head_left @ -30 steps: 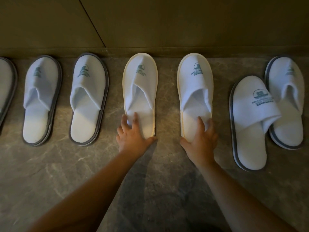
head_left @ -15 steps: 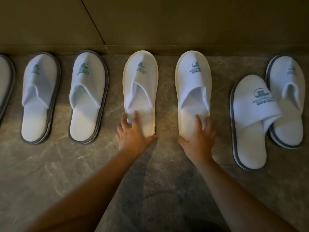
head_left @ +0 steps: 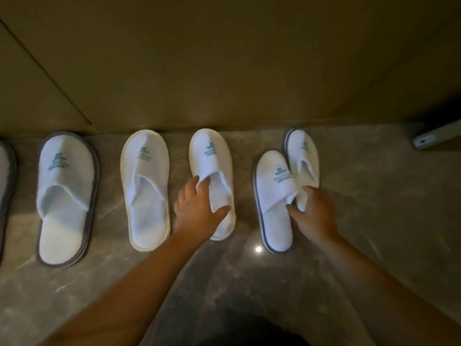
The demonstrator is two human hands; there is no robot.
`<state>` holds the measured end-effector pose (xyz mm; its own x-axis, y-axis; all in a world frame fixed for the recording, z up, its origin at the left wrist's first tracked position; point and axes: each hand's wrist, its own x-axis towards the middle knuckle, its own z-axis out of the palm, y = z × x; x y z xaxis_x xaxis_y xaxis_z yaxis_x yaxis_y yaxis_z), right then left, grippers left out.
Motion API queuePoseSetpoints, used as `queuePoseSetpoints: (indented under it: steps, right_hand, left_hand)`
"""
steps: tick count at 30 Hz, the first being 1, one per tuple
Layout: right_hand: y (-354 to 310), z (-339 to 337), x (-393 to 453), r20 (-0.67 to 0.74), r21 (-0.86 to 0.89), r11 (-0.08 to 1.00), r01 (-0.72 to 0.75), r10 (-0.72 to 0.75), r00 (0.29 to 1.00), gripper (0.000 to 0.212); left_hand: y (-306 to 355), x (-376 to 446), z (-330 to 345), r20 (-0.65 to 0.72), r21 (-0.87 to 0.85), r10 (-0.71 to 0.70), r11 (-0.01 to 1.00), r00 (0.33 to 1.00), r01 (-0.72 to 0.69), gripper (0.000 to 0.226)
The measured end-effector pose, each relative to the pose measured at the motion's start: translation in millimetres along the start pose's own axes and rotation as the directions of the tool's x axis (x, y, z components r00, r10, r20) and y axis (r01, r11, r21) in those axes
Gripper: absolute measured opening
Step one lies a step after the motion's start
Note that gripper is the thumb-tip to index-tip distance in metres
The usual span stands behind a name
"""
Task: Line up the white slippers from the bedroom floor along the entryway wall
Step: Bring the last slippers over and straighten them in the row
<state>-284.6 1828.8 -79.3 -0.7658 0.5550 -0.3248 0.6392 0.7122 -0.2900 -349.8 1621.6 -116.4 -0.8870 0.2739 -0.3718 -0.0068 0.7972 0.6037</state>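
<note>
From the head camera I look down at a row of white slippers on the stone floor (head_left: 224, 283), toes toward the wall (head_left: 224, 71). A grey-edged slipper (head_left: 65, 196) and a cream-edged slipper (head_left: 147, 193) lie straight and apart. My left hand (head_left: 197, 208) rests on the next cream-edged slipper (head_left: 214, 168), fingers spread and fairly straight over its opening and heel, pressing on it, not gripping. My right hand (head_left: 314, 216) is at the last pair: the near slipper (head_left: 273, 196) lies over the side of the far slipper (head_left: 303, 161), and my fingers curl in where the two meet. I cannot tell for certain which of the two they pinch, or whether they pinch at all.

These look like thin towelling slippers, so I judge them very light and floppy, with a soft upper that creases and a flat sole that should slide easily on smooth stone. I would push flat on the heel pad to slide one, or pinch the edge of the upper to lift the overlapping one free.

There is only this one view.
</note>
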Motion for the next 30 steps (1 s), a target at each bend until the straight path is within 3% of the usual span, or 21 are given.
queuePoseSetpoints:
  steps: [3,5,11,15,20,23,25,28,30]
  right_hand:
    - [25,-36,18,-0.034,-0.023,0.997,-0.070,0.070,0.997,0.054]
    - [46,-42,32,-0.026,-0.018,0.996,-0.089,0.088,0.996,0.055]
    - [114,6,79,0.068,0.106,0.972,-0.211,0.205,0.976,0.070]
    - [139,44,102,0.177,0.260,0.912,-0.316,0.276,0.945,0.083]
    - [151,60,117,0.176,0.276,0.931,-0.238,0.195,0.965,0.096]
    - [155,58,128,0.208,0.349,0.908,-0.233,0.168,0.964,0.101]
    - [158,60,133,0.248,0.395,0.878,-0.271,0.183,0.951,0.096]
    - [163,59,130,0.321,0.457,0.834,-0.309,0.169,0.932,0.072]
    - [167,55,130,0.323,0.479,0.828,-0.292,0.143,0.936,0.063]
  left_hand:
    - [37,10,10,0.030,-0.013,0.054,0.998,0.998,-0.054,0.069]
    - [53,18,31,0.048,-0.024,0.020,1.000,0.999,-0.019,0.065]
    - [63,43,127,0.216,0.077,-0.129,0.990,0.968,0.115,0.078]
    - [66,47,166,0.164,0.062,-0.230,0.973,0.959,0.222,0.086]
    - [88,46,181,0.085,-0.028,-0.403,0.913,0.911,0.407,0.103]
    - [100,47,187,0.061,-0.044,-0.438,0.896,0.897,0.441,0.103]
    - [101,48,193,0.023,-0.016,-0.476,0.879,0.879,0.476,0.104]
    - [104,45,204,0.021,0.010,-0.538,0.843,0.842,0.538,0.107]
    - [109,44,209,-0.005,-0.026,-0.616,0.788,0.788,0.615,0.102]
